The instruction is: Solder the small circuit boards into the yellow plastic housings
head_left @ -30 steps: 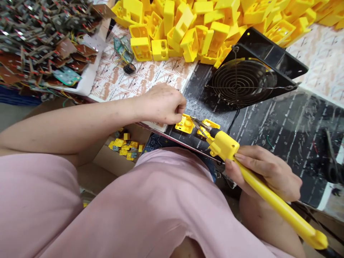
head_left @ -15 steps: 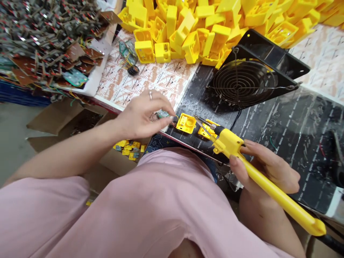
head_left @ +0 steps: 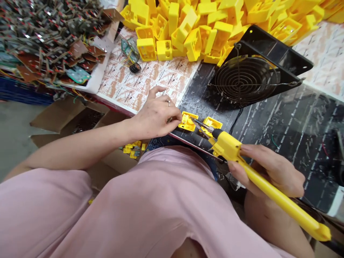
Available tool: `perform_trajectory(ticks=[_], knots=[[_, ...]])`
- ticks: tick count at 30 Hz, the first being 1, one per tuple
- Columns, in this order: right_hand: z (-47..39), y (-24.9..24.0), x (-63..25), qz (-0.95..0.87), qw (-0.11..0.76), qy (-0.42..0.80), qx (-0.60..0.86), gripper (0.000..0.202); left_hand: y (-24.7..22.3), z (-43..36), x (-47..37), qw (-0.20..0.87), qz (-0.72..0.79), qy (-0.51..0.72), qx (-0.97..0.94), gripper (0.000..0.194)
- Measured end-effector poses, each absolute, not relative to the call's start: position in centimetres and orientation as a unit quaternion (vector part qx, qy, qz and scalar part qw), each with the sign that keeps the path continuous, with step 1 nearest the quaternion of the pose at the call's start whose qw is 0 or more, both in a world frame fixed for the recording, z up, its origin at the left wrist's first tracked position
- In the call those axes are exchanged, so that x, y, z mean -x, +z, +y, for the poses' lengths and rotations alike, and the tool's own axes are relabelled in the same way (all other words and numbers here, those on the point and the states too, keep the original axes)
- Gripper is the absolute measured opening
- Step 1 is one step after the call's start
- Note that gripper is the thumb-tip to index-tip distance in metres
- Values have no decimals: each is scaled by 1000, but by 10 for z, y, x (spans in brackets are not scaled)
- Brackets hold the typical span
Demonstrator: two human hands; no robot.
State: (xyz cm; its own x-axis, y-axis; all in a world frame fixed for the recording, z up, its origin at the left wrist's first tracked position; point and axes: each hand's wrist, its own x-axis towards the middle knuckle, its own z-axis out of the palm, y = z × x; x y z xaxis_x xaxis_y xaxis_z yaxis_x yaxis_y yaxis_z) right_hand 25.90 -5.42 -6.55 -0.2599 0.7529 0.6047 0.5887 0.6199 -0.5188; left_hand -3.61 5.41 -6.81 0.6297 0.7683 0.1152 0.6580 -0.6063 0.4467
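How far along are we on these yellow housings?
Possibly done: the few yellow pieces with boards below the table edge; can't confirm they're finished.
In hand: the right hand holds the yellow soldering tool, tip over an open shell, left hand at its edge.
Apparently left: the second open shell, housing pile and board heap. Looks early.

I'm seeing fairly bright, diffuse light, its source lying outside my view. Pale glare is streaking the black bench surface (head_left: 285, 125), while soft shadow is pooling beneath the fan (head_left: 240, 80). Blur is softening the circuit-board pile (head_left: 53, 39) and the small yellow case (head_left: 188, 122); the wide lens is stretching the edges.
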Motion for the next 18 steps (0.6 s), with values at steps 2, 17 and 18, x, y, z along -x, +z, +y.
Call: perform_trajectory(ticks=[2,17,18], knots=[[-49,-56,-256,-823,419,104,369,35,-66,53,32,176,408,134,-886,22],[-30,-29,-244,-897,337,102,268,22,-54,76,12,191,385,-2,-903,12],[-31,-27,-244,-899,330,92,274,22,-53,76,11,186,386,-10,-903,12]])
